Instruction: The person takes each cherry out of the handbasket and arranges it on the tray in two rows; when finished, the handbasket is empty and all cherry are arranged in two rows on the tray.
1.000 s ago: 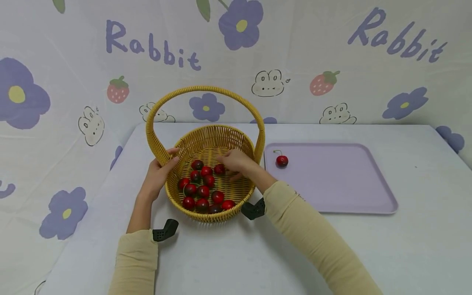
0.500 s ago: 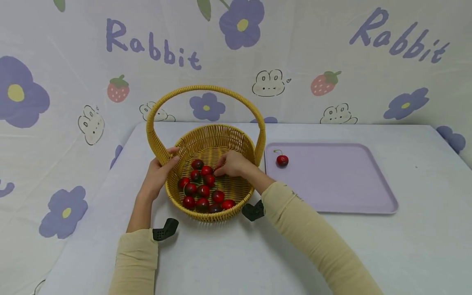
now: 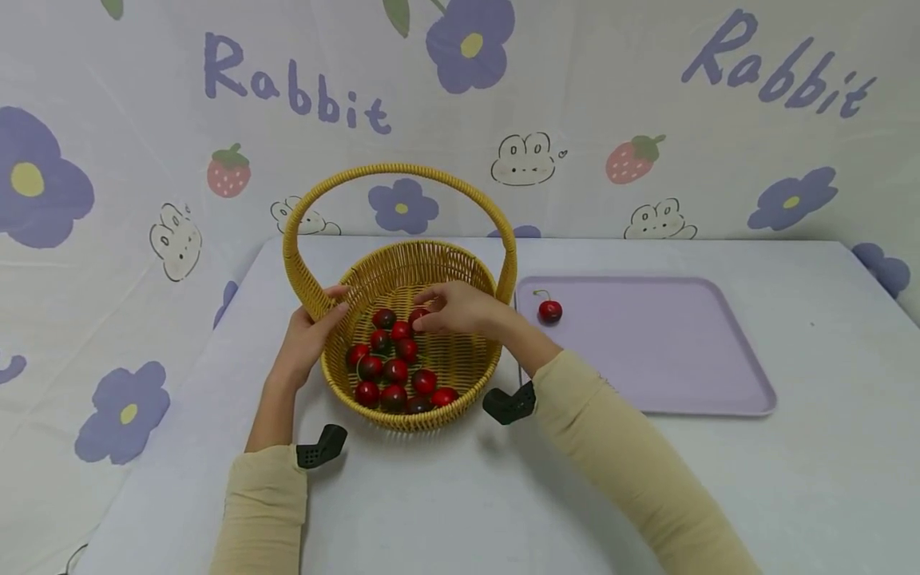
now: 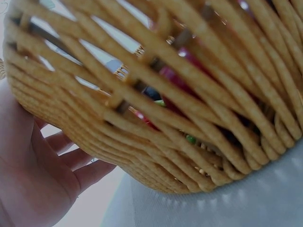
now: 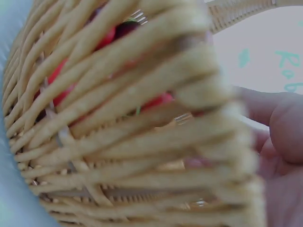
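A yellow woven basket (image 3: 413,422) with a tall arched handle holds several dark red cherries (image 3: 395,370), mostly toward its front left. My left hand (image 3: 305,339) grips the basket's left rim by the foot of the handle, thumb on top; in the left wrist view its fingers lie along the woven wall. Inside the basket, my right hand (image 3: 463,310) pinches a cherry (image 3: 418,319) between thumb and fingers, beside the other cherries. The fingers partly cover that cherry. In the right wrist view the basket wall (image 5: 142,142) hides most of the grip.
A lilac tray (image 3: 647,343) lies right of the basket, with one stemmed cherry (image 3: 549,311) near its back left corner. Both stand on a white table (image 3: 431,503). Behind hangs a cloth (image 3: 575,88) printed with flowers and rabbits.
My right hand has closed on a cherry in the basket and lifted slightly with it. The left hand keeps its hold on the rim.
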Demonstrator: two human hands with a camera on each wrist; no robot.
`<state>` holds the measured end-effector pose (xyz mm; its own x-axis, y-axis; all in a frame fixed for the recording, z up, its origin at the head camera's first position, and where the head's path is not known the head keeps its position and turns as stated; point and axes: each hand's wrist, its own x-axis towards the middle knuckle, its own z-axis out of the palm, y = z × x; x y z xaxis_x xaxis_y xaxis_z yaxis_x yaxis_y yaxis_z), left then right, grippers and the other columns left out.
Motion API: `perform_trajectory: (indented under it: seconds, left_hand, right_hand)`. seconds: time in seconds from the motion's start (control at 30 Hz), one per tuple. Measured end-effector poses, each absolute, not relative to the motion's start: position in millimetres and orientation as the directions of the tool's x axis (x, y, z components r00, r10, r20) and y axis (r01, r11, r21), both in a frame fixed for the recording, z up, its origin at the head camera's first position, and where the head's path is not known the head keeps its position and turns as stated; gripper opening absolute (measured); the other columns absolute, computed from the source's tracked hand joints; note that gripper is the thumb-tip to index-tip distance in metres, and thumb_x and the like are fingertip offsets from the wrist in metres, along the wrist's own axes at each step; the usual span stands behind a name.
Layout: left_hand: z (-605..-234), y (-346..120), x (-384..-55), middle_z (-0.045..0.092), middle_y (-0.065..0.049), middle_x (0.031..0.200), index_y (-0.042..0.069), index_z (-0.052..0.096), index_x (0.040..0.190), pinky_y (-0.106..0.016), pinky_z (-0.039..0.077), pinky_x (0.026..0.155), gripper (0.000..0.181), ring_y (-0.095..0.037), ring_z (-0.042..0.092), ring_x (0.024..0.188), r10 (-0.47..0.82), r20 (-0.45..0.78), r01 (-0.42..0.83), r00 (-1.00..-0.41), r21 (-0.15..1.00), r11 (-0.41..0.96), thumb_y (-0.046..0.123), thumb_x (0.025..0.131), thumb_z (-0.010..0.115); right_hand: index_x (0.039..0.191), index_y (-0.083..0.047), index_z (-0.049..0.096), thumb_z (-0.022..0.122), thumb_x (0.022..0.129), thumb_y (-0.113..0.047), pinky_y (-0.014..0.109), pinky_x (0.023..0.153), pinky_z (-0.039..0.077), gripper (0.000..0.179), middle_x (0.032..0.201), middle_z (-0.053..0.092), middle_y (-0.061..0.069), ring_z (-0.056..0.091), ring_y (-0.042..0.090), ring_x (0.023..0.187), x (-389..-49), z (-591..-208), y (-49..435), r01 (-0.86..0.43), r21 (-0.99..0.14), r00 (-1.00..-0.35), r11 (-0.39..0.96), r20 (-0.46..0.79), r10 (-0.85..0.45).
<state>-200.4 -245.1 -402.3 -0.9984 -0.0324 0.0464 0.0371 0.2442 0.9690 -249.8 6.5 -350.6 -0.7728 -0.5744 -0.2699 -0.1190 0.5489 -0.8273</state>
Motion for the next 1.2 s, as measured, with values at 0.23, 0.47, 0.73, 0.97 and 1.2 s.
perform_trajectory:
  seconds: [0.23, 0.47, 0.73, 0.97, 1.2]
  left_hand:
    - [-401.2, -244.4, -199.4, 0.042, -0.018, 0.142, 0.004, 0.046, 0.139, -0.049, 0.027, 0.106, 0.047, -0.030, 0.038, 0.130, -0.036, 0.044, 0.034, -0.998, 0.969, 0.244, 0.027, 0.099, 0.053]
    - [-402.1, -244.5, -197.7, 0.043, -0.019, 0.141, 0.003, 0.046, 0.139, -0.050, 0.028, 0.105, 0.047, -0.032, 0.040, 0.128, -0.043, 0.040, 0.029, -0.998, 0.972, 0.234, 0.027, 0.099, 0.052]
    - [-402.0, -243.5, -197.2, 0.043, -0.019, 0.140, 0.004, 0.045, 0.140, -0.050, 0.027, 0.106, 0.047, -0.032, 0.040, 0.127, -0.049, 0.031, 0.018, -0.998, 0.972, 0.236, 0.028, 0.099, 0.052]
    - [-401.5, -242.2, -197.3, 0.042, -0.018, 0.142, 0.003, 0.045, 0.140, -0.050, 0.026, 0.106, 0.047, -0.032, 0.038, 0.129, -0.045, 0.031, 0.020, -0.999, 0.974, 0.227, 0.027, 0.099, 0.052]
    - [-399.2, -240.4, -197.7, 0.042, -0.017, 0.142, 0.005, 0.046, 0.140, -0.049, 0.027, 0.106, 0.046, -0.031, 0.039, 0.129, -0.049, 0.028, 0.017, -0.998, 0.974, 0.225, 0.027, 0.099, 0.052]
  right_hand:
    - [0.121, -0.012, 0.063, 0.068, 0.089, -0.028, 0.040, 0.092, 0.044, 0.036, 0.113, 0.063, 0.005, 0.054, 0.024, 0.107, -244.4, -339.1, 21.6, -0.154, -0.858, -0.754, 0.489, -0.218, -0.620]
    - [0.132, -0.012, 0.055, 0.065, 0.092, -0.021, 0.046, 0.093, 0.044, 0.042, 0.115, 0.063, 0.009, 0.061, 0.025, 0.102, -236.9, -330.2, 35.5, -0.044, -0.936, -0.666, 0.348, -0.232, -0.709]
    - [0.126, -0.006, 0.056, 0.058, 0.096, -0.018, 0.037, 0.091, 0.047, 0.032, 0.118, 0.056, 0.013, 0.054, 0.036, 0.111, -228.6, -327.1, 46.7, 0.120, -0.971, -0.644, 0.207, -0.234, -0.728]
    - [0.125, -0.007, 0.053, 0.061, 0.094, -0.014, 0.042, 0.095, 0.043, 0.033, 0.123, 0.053, 0.013, 0.055, 0.028, 0.109, -219.6, -325.5, 64.1, 0.079, -0.971, -0.672, 0.224, -0.218, -0.707]
    - [0.137, -0.016, 0.044, 0.071, 0.087, -0.016, 0.042, 0.096, 0.041, 0.057, 0.125, 0.051, 0.012, 0.050, 0.026, 0.115, -212.9, -325.2, 87.2, -0.002, -0.969, -0.681, 0.249, -0.181, -0.710]
